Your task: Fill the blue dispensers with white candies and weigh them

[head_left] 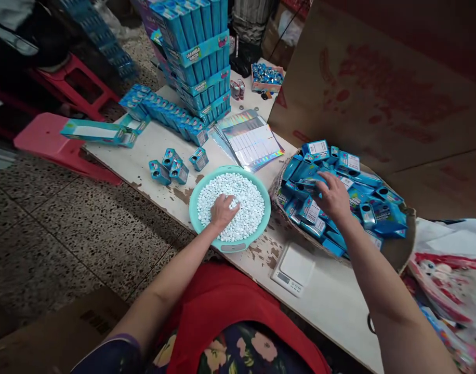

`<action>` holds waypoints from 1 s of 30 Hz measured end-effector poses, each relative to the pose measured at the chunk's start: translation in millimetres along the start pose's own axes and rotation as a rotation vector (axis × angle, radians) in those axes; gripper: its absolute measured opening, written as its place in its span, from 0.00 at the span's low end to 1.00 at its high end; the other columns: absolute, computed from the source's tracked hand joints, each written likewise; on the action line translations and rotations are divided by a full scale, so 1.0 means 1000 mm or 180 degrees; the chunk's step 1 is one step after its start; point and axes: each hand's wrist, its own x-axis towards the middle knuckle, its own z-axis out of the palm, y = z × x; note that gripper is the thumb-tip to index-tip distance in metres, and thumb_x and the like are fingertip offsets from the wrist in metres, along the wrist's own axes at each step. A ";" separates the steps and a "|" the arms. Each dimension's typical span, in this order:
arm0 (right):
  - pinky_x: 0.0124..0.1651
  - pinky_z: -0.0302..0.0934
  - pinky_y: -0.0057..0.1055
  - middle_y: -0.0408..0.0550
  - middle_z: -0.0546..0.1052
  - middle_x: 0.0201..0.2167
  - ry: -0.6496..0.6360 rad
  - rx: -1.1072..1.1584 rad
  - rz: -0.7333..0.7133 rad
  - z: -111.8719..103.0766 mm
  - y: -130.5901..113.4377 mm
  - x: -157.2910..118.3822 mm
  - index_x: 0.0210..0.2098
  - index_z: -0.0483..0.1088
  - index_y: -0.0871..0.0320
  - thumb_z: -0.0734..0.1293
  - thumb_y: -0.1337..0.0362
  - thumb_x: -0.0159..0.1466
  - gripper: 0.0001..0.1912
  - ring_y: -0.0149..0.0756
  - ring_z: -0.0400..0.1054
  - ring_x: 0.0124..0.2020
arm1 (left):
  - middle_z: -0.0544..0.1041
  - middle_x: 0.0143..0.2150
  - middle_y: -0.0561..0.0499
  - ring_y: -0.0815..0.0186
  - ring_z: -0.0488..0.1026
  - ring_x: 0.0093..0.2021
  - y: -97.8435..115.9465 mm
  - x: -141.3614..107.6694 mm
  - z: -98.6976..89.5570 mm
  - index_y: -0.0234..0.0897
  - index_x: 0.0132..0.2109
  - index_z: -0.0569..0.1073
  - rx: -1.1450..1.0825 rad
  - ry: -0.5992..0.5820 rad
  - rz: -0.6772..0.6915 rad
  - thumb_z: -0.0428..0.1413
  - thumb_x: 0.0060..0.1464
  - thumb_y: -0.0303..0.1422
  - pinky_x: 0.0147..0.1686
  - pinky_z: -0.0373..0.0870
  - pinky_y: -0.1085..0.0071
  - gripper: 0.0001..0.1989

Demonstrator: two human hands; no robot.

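My left hand (pixel 224 212) rests in a mint-green bowl (pixel 233 248) of small white candies (pixel 248 200). Its fingers curl round some of the candies at the surface. Over on the right, my right hand (pixel 333 195) reaches over a basket (pixel 408 244) heaped with small blue candy boxes (pixel 312 210). Thumb and fingers are apart there, close to a blue box (pixel 307 182) near the top of the heap; whether they touch it is hard to see. Several blue boxes with round dark holes (pixel 178 171) stand on the table left of the bowl.
A white kitchen scale (pixel 294 269) lies in front of the basket. Behind the bowl are shiny sticker sheets (pixel 253 143) and a tall stack of blue display boxes (pixel 201 57). A large cardboard box (pixel 362 104) borders the right. A pink stool (pixel 47 140) stands beyond the left edge.
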 end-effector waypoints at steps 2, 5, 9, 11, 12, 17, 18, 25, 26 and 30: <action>0.51 0.61 0.46 0.54 0.73 0.46 0.0419 0.0397 0.0580 -0.012 -0.020 -0.018 0.41 0.68 0.57 0.72 0.60 0.53 0.18 0.47 0.66 0.49 | 0.73 0.43 0.43 0.52 0.68 0.49 0.002 0.005 -0.004 0.40 0.38 0.75 -0.0680 0.0021 -0.0462 0.58 0.47 0.35 0.47 0.63 0.63 0.09; 0.45 0.64 0.39 0.49 0.72 0.41 0.1332 0.1183 0.1734 -0.028 -0.061 -0.045 0.44 0.67 0.57 0.74 0.52 0.50 0.26 0.42 0.68 0.41 | 0.74 0.38 0.47 0.54 0.69 0.47 0.005 0.013 -0.014 0.40 0.32 0.74 -0.1425 0.0009 -0.0932 0.59 0.41 0.32 0.43 0.64 0.66 0.07; 0.39 0.65 0.36 0.49 0.74 0.41 0.1296 0.2826 0.2449 -0.023 -0.123 -0.071 0.50 0.67 0.56 0.71 0.51 0.53 0.28 0.40 0.70 0.38 | 0.70 0.24 0.53 0.62 0.70 0.30 0.013 0.018 -0.030 0.39 0.30 0.71 -0.2012 -0.0292 -0.1205 0.59 0.40 0.36 0.28 0.64 0.71 0.09; 0.33 0.65 0.34 0.48 0.76 0.36 0.0997 0.3748 0.2811 -0.009 -0.149 -0.078 0.49 0.67 0.56 0.70 0.49 0.54 0.28 0.38 0.71 0.32 | 0.69 0.23 0.53 0.66 0.68 0.24 0.018 0.018 -0.036 0.38 0.33 0.71 -0.2396 -0.0544 -0.1356 0.60 0.41 0.40 0.21 0.61 0.73 0.13; 0.32 0.64 0.33 0.47 0.76 0.34 0.0916 0.4119 0.3008 -0.002 -0.160 -0.079 0.48 0.67 0.55 0.70 0.49 0.53 0.28 0.37 0.70 0.30 | 0.70 0.24 0.53 0.67 0.68 0.23 0.020 0.019 -0.039 0.38 0.35 0.71 -0.2547 -0.0638 -0.1397 0.59 0.42 0.43 0.20 0.60 0.74 0.15; 0.36 0.65 0.33 0.44 0.77 0.35 0.0664 0.4484 0.3312 0.019 -0.193 -0.074 0.44 0.70 0.54 0.73 0.50 0.51 0.25 0.36 0.70 0.32 | 0.71 0.24 0.50 0.68 0.69 0.21 0.034 0.027 -0.045 0.36 0.30 0.67 -0.4134 -0.1005 -0.2235 0.55 0.49 0.51 0.18 0.63 0.74 0.20; 0.38 0.65 0.33 0.44 0.77 0.35 0.0552 0.4268 0.3216 0.020 -0.197 -0.071 0.44 0.70 0.55 0.74 0.51 0.50 0.25 0.36 0.70 0.33 | 0.70 0.22 0.50 0.68 0.68 0.20 0.038 0.029 -0.047 0.36 0.28 0.65 -0.4485 -0.1026 -0.2521 0.55 0.50 0.49 0.17 0.62 0.74 0.19; 0.46 0.63 0.38 0.49 0.76 0.39 0.0264 0.2440 0.1779 0.038 -0.227 -0.040 0.41 0.72 0.55 0.72 0.55 0.55 0.17 0.44 0.69 0.43 | 0.70 0.21 0.52 0.68 0.69 0.20 0.081 0.024 -0.067 0.36 0.28 0.66 -0.5167 -0.0843 -0.2224 0.58 0.48 0.40 0.18 0.62 0.76 0.12; 0.47 0.62 0.39 0.50 0.75 0.40 0.0262 0.2348 0.1681 0.043 -0.232 -0.037 0.42 0.72 0.55 0.71 0.56 0.56 0.16 0.44 0.69 0.43 | 0.70 0.21 0.52 0.68 0.70 0.21 0.087 0.023 -0.068 0.36 0.30 0.68 -0.5082 -0.0732 -0.2053 0.58 0.48 0.40 0.20 0.64 0.75 0.12; 0.47 0.62 0.40 0.51 0.75 0.40 0.0287 0.2121 0.1607 0.051 -0.239 -0.027 0.43 0.70 0.56 0.70 0.58 0.58 0.16 0.46 0.68 0.44 | 0.72 0.23 0.52 0.67 0.72 0.23 0.100 0.022 -0.066 0.35 0.31 0.70 -0.4712 -0.0272 -0.1733 0.59 0.47 0.41 0.25 0.67 0.72 0.13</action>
